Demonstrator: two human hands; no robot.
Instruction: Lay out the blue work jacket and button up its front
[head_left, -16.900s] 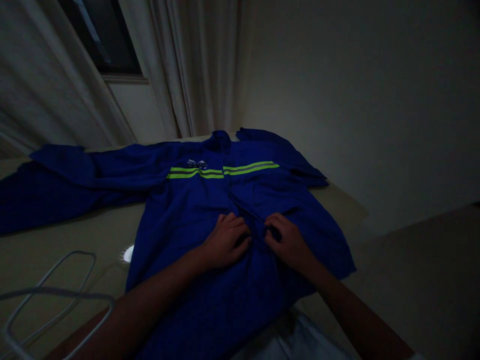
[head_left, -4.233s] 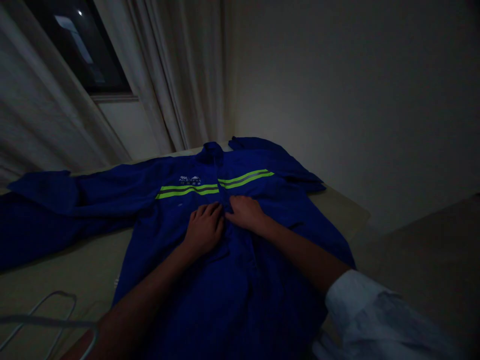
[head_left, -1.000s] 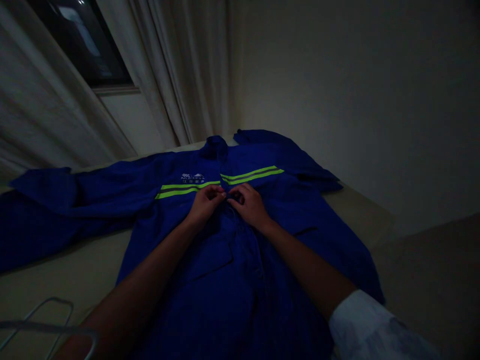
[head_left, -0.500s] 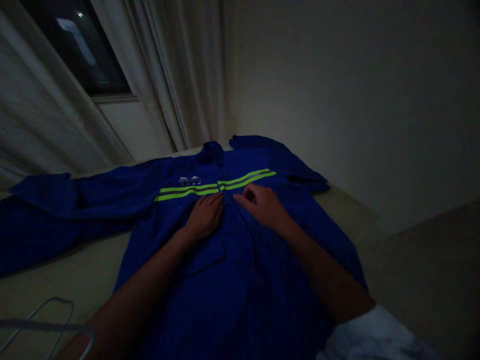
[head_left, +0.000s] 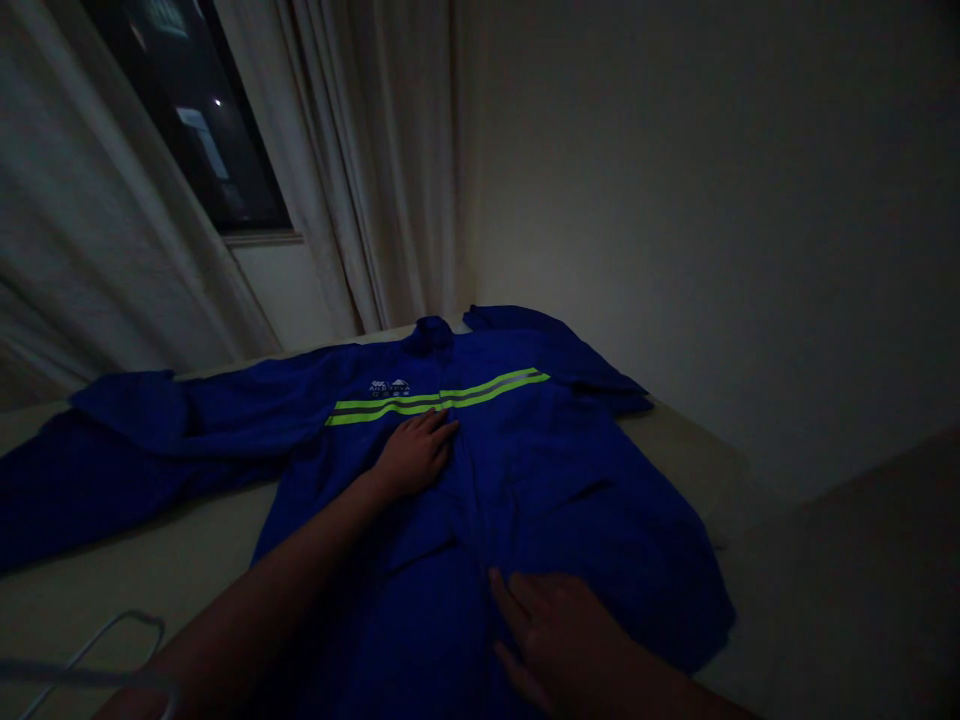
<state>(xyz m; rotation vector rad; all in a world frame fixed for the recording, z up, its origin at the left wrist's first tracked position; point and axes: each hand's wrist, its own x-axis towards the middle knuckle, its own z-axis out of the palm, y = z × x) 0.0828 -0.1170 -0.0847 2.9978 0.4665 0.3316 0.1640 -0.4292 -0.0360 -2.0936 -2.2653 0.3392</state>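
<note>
Head view, dim light: blue work jacket (head_left: 559,450) lies front-up on a pale flat surface (head_left: 199,570), collar (head_left: 433,335) pointing away from the wearer of the camera. Yellow-green reflective stripe (head_left: 491,390) with a grey centre line runs across the chest; white printed logo (head_left: 390,388) sits just above its left part, lettering too small to read reliably. Left hand (head_left: 415,453) rests palm-down on the chest, fingers extended, tips at the stripe beside the front placket (head_left: 466,485); no pinch visible. Right hand (head_left: 555,635) is lower down over the jacket front, fingers extended and apart, index tip near the placket; can't tell how firmly it touches the cloth. Left-side sleeve (head_left: 255,400) stretches out toward the picture edge, right-side sleeve (head_left: 551,330) lies toward the bare wall (head_left: 637,200). Pale wire loop (head_left: 142,616) at lower left, near the left forearm. Curtains (head_left: 360,170) and a dark window (head_left: 202,130) behind.
</note>
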